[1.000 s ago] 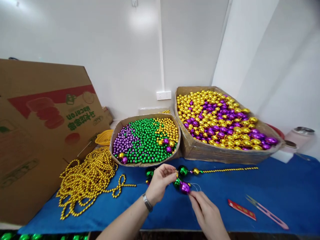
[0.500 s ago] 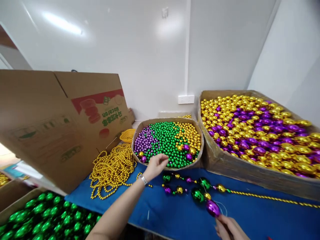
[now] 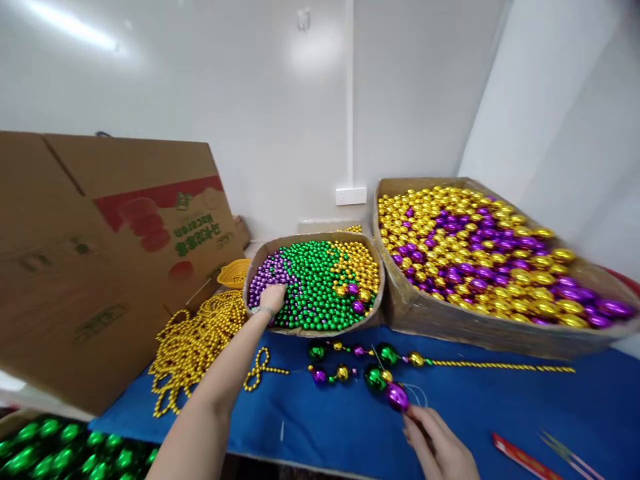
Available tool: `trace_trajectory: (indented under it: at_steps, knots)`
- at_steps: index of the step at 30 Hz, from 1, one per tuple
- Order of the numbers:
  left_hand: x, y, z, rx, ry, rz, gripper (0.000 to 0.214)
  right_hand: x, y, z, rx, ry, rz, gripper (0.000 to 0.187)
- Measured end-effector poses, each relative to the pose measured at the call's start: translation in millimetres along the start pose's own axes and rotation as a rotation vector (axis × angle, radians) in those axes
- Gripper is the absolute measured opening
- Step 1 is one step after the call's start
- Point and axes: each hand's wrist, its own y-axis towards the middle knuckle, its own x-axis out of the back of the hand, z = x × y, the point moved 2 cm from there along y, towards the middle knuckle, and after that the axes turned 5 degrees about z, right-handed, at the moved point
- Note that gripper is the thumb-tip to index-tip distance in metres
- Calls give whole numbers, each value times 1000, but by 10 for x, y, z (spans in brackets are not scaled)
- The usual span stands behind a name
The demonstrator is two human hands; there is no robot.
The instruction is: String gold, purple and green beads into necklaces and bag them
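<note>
My left hand (image 3: 274,297) reaches into a shallow cardboard box (image 3: 316,331) of small purple beads (image 3: 270,272), green beads (image 3: 320,283) and gold beads (image 3: 363,263). Its fingers are curled down among the purple and green ones, and their tips are hidden. Low on the right, my right hand (image 3: 435,440) pinches the near end of a large shiny purple bead (image 3: 397,396). Against that bead sit a small gold bead (image 3: 387,377) and a big green bead (image 3: 375,378), with a thin needle-like line (image 3: 379,358) rising beyond them. A clear thread loops beside the fingers.
A strung bead garland (image 3: 359,351) with a gold bead strand (image 3: 500,365) lies on the blue cloth (image 3: 320,427). Tangled gold strands (image 3: 200,347) lie left, near a large carton (image 3: 165,267). Right stands a deep box (image 3: 425,310) of gold and purple beads; a red packet (image 3: 520,455) lies nearer.
My left hand has moved left and farther into the box, from the green beads to the purple ones. My right hand keeps hold of the purple bead. The view has shifted right.
</note>
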Motion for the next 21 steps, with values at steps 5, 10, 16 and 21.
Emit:
trace_trajectory:
  at_steps: [5,10,16,21]
  knots:
    - [-20,-30,-81,-45,15,-82,24,14,18,161,-23,-57,4,21]
    - [-16,-130,-147,-96,-23,-146,27,60,23,202,-13,-78,4,22]
    - [0,-172,-163,-136,-60,-163,24,76,19,193,-36,-95,15,24]
    - [-41,-188,-173,-174,-90,-165,24,83,27,245,-66,-82,35,25]
